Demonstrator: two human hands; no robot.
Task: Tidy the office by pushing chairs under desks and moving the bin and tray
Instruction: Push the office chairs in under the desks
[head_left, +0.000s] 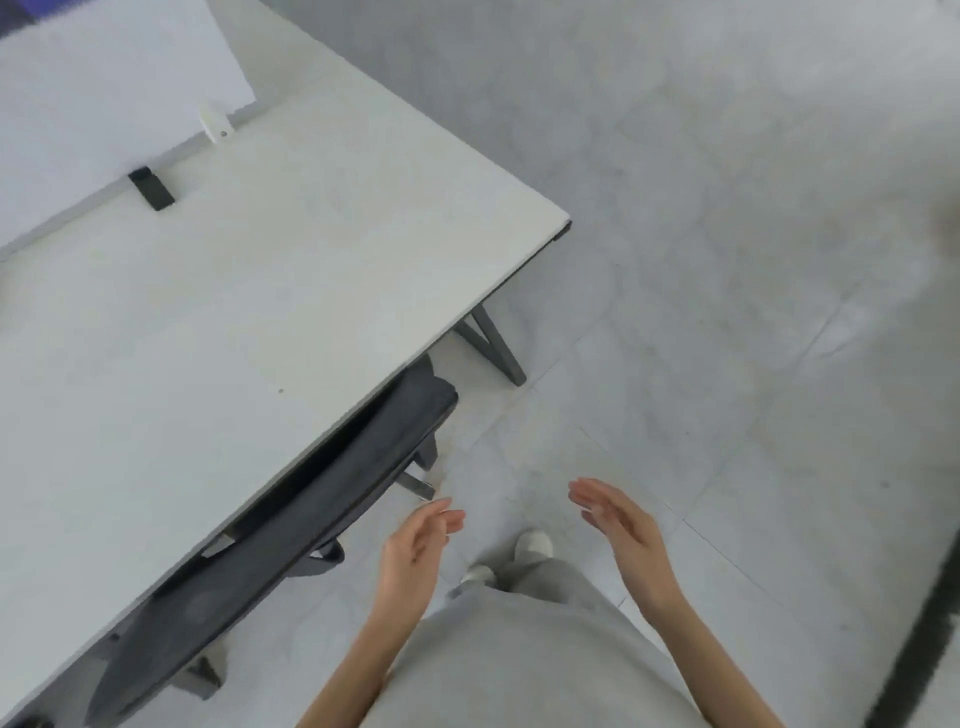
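Just chair (270, 525) left of hands (415, 545)

Open tiled floor (727, 312) is presented ahead and to the right. Passage on the left is blocked by the desk (260, 312), its angled leg (493, 343), and the chair (291, 519) tucked beneath its edge.

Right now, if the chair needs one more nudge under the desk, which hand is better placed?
Probably the left hand: it is open and nearer the chair. The right hand is farther off.
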